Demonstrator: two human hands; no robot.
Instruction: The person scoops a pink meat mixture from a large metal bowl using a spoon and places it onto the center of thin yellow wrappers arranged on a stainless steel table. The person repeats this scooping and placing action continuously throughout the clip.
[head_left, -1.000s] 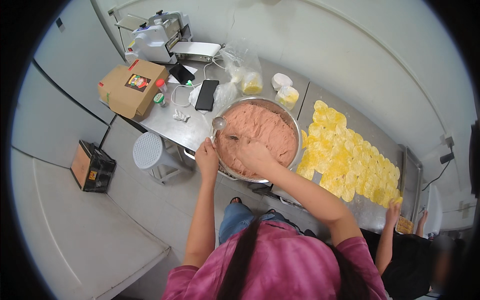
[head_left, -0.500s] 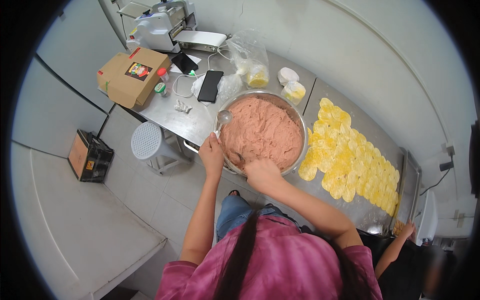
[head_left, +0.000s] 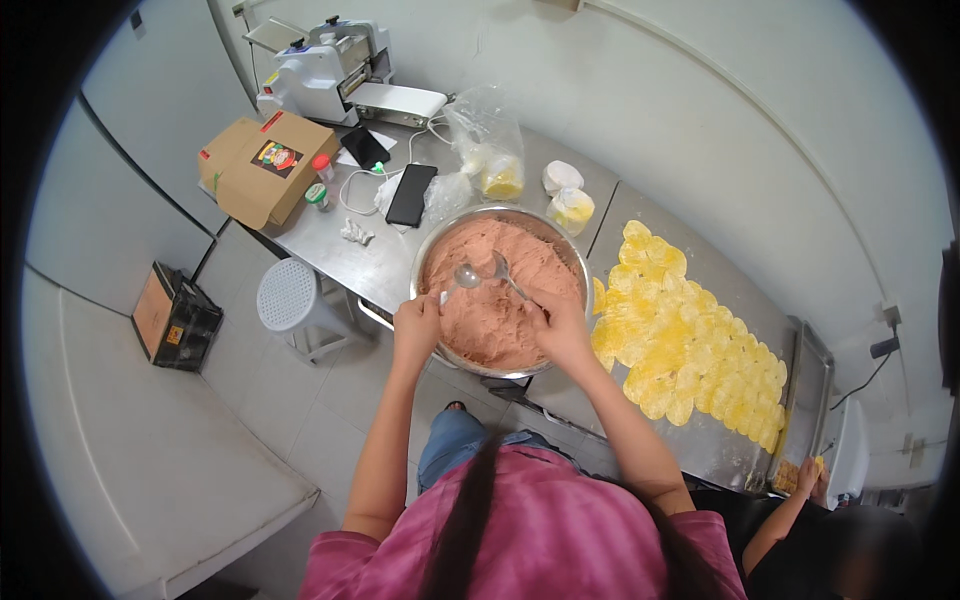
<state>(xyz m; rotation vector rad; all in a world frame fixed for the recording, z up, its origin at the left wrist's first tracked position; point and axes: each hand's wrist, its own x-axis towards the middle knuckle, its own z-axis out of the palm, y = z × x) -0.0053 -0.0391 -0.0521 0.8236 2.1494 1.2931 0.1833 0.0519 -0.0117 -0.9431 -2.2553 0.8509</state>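
A wide metal bowl (head_left: pixel 421 243) on the steel table holds a thick pink mince-like mixture (head_left: pixel 485 325). My left hand (head_left: pixel 416 326), at the bowl's left rim, is closed on the handle of a small round-bowled spoon (head_left: pixel 466 275), whose head hangs above the mixture. From the right side of the bowl, my right hand (head_left: pixel 558 325) grips a second metal spoon (head_left: pixel 502 266) slanting toward the left one. The two spoon heads are close together. Whether either carries mixture is hard to make out.
Right of the bowl, overlapping thin yellow rounds (head_left: pixel 690 345) cover the table. Phones (head_left: pixel 411 195), small jars (head_left: pixel 317 195), a cardboard box (head_left: pixel 262 168) and a white machine (head_left: pixel 335 75) stand leftward. A stool (head_left: pixel 288 295) is below. Another person's hand (head_left: pixel 806 476) works far right.
My right hand has lifted its spoon out of the mixture at the near left and moved right and up. The left spoon now reaches further over the bowl. The view has shifted slightly.
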